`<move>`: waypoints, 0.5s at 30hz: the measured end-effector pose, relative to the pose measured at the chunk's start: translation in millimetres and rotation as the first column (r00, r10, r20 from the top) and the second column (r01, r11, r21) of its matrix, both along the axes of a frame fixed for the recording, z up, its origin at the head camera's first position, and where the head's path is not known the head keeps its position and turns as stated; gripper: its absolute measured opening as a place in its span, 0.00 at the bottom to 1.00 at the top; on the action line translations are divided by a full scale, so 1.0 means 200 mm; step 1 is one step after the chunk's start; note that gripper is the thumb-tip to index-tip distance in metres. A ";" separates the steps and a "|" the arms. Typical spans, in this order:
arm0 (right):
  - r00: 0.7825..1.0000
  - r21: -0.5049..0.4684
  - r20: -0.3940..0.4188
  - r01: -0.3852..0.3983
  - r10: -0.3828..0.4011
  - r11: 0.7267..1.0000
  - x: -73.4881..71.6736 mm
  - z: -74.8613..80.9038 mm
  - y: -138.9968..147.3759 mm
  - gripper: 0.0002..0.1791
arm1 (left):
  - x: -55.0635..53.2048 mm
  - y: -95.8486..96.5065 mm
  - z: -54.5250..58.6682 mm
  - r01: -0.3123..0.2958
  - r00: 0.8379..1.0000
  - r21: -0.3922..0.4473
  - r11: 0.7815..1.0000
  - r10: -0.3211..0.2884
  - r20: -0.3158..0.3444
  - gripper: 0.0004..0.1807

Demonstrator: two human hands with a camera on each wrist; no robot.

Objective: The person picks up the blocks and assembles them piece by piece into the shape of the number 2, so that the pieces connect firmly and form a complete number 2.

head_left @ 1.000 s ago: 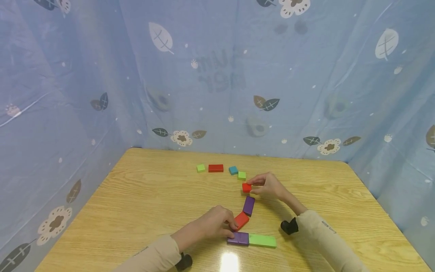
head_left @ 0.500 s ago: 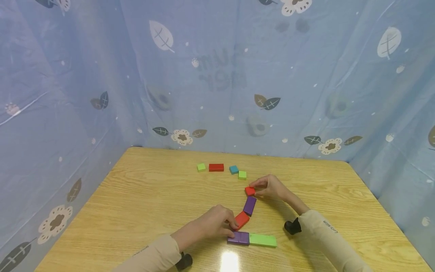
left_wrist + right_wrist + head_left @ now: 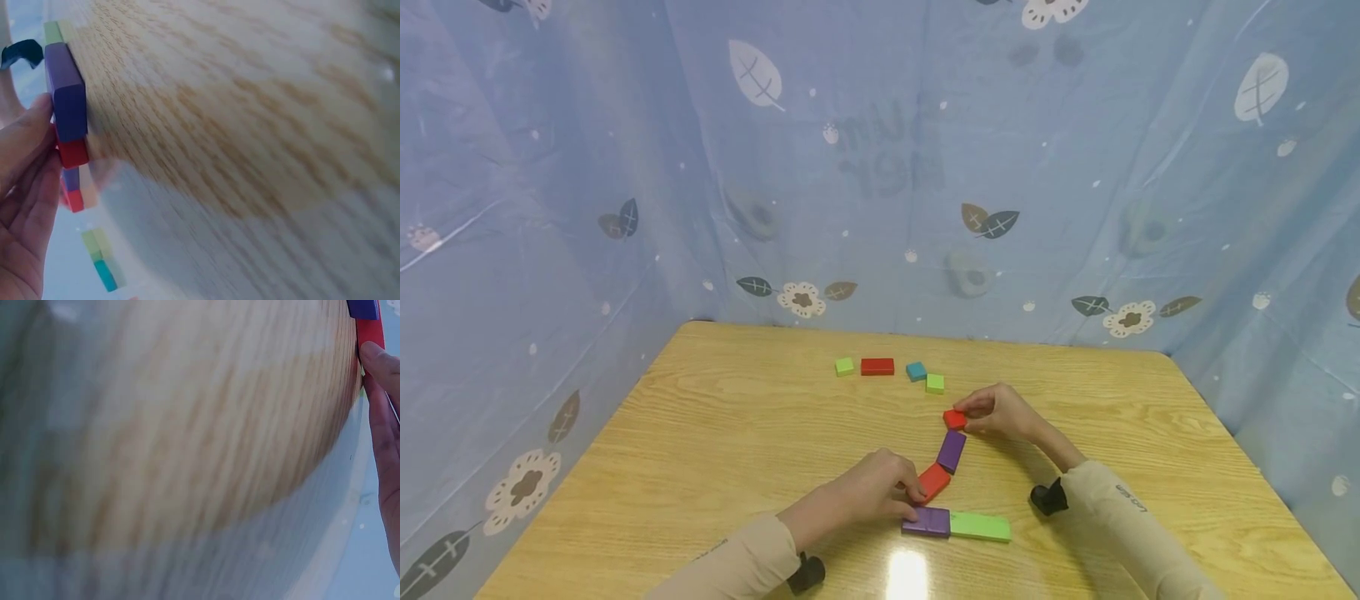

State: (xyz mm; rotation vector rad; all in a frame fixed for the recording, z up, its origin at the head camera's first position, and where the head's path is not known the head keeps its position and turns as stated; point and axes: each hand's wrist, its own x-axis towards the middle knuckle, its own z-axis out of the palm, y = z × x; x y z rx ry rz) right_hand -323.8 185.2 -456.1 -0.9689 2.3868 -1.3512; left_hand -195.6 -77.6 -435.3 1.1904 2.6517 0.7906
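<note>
A person's right hand [image 3: 1002, 412] pinches a small red block [image 3: 954, 419] at the far end of a slanting purple block [image 3: 951, 452] on a table [image 3: 737, 417]; at that slanting purple block's near end, the left hand [image 3: 874, 486] touches a longer red block [image 3: 935, 482], though whether its fingers [image 3: 915, 488] grip is unclear.

Your table [image 3: 737, 433] looks glossy and wood-grained, your blocks [image 3: 980, 526] smooth, your sleeves [image 3: 1120, 517] matt cloth; the curtain [image 3: 880, 225] past the far edge shines faintly.

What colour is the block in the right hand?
The block in the right hand is red; it shows best in the head view.
</note>
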 end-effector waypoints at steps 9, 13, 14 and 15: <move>1.000 0.014 -0.012 -0.011 0.012 1.000 -0.01 -0.01 0.00 0.16 | 0.00 -0.01 -0.01 0.000 1.000 0.006 1.000 0.000 -0.007 0.10; 1.000 0.018 0.020 -0.013 0.013 1.000 -0.02 -0.01 0.01 0.18 | 0.00 0.00 -0.01 0.003 1.000 0.009 1.000 -0.003 -0.013 0.10; 1.000 0.022 0.026 -0.015 0.014 1.000 -0.02 0.00 0.01 0.18 | 0.00 0.00 -0.01 0.004 1.000 0.008 1.000 -0.004 -0.014 0.10; 0.999 0.030 0.033 -0.010 0.009 1.000 -0.02 0.01 0.02 0.18 | 0.00 0.00 -0.01 0.005 1.000 0.008 1.000 -0.005 -0.015 0.10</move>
